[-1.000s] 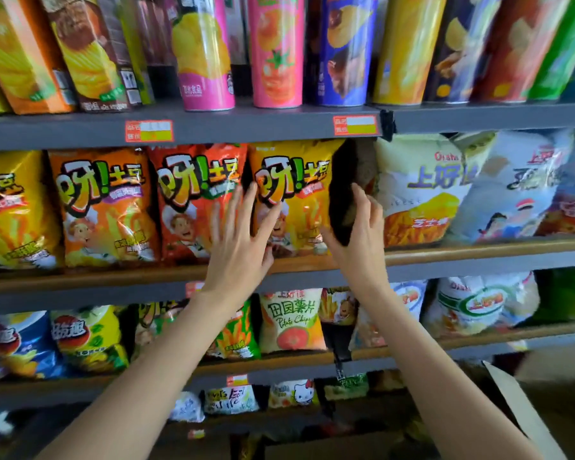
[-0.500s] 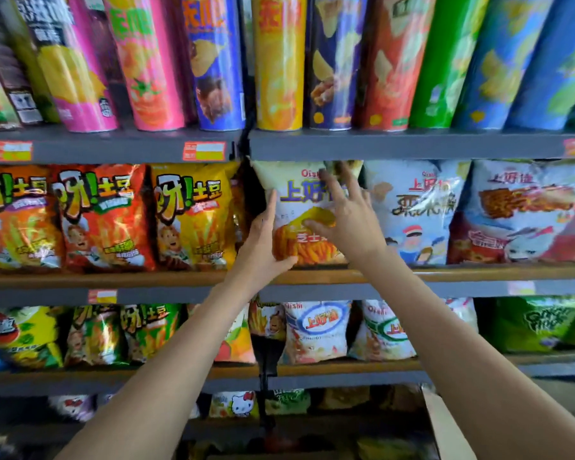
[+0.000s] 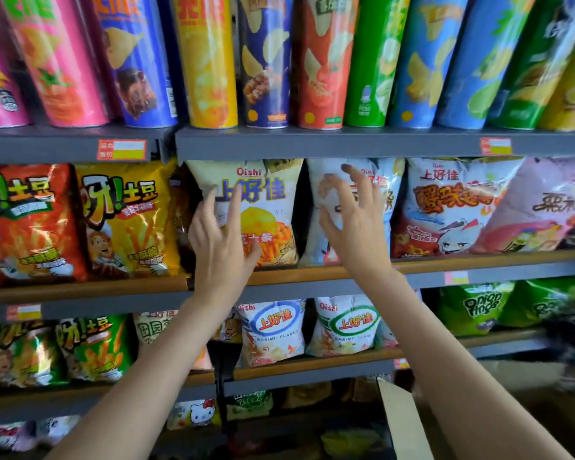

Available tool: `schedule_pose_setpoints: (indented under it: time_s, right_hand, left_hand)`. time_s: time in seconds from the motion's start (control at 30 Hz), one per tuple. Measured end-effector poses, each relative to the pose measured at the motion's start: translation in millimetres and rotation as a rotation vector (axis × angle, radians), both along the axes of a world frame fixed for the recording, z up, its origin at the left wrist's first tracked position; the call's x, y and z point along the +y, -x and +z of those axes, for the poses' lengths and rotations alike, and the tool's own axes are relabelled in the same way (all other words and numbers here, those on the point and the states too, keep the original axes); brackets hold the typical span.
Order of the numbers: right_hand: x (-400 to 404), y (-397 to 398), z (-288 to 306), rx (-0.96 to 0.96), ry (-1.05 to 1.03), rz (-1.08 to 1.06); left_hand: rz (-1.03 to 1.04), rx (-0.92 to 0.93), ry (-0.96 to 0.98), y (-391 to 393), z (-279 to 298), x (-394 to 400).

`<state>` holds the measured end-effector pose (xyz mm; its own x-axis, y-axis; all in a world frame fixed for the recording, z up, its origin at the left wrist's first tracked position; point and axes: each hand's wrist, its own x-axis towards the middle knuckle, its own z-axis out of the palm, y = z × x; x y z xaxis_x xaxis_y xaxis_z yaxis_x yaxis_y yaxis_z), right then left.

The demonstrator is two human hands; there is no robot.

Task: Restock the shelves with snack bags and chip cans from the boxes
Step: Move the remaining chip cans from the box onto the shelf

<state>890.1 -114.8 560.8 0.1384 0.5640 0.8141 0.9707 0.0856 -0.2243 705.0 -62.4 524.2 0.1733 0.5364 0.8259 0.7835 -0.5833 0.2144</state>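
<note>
A cream Oishi bag with yellow and orange print (image 3: 266, 207) stands upright on the middle shelf (image 3: 312, 272). My left hand (image 3: 221, 239) lies flat against the bag's left front with fingers spread. My right hand (image 3: 354, 220) hovers in front of the neighbouring pale blue-white Oishi bag (image 3: 387, 197), its fingers spread and loosely bent, holding nothing. A row of chip cans (image 3: 266, 61) stands on the shelf above.
Red and yellow potato-stick bags (image 3: 123, 220) fill the shelf to the left. More Oishi bags (image 3: 455, 207) stand to the right. Shrimp flake bags (image 3: 273, 330) and green onion ring bags (image 3: 475, 307) sit a shelf lower. A cardboard box flap (image 3: 402, 423) rises at bottom right.
My view has shifted right along the shelf. My right hand has left the cream bag and moved right to the pale blue-white bag. My left hand stays on the cream bag.
</note>
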Motion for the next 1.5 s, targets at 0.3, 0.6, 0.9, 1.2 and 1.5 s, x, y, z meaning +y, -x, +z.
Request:
schedule_pose_setpoints:
  time_s: [0.3,0.6,0.9,1.2,1.5]
  right_hand:
    - [-10,-64,-13,0.174,0.36,0.016]
    - [-72,-181,-16,-0.043,-0.029,0.075]
    - [-59,-266,6,-0.133,0.328,0.11]
    - [-54,-280,6,-0.081,0.358,0.194]
    - [-97,-349,-9,0.528,0.178,-0.278]
  left_hand:
    - [0.194,0.287,0.207,-67,12,-7]
    - [0.006,0.222,-0.087,-201,12,-73]
    - [-0.06,0.542,0.236,-281,27,-77]
    - [-0.031,0.506,0.091,-286,18,-61]
    - [-0.059,0.419,-0.02,-319,8,-69]
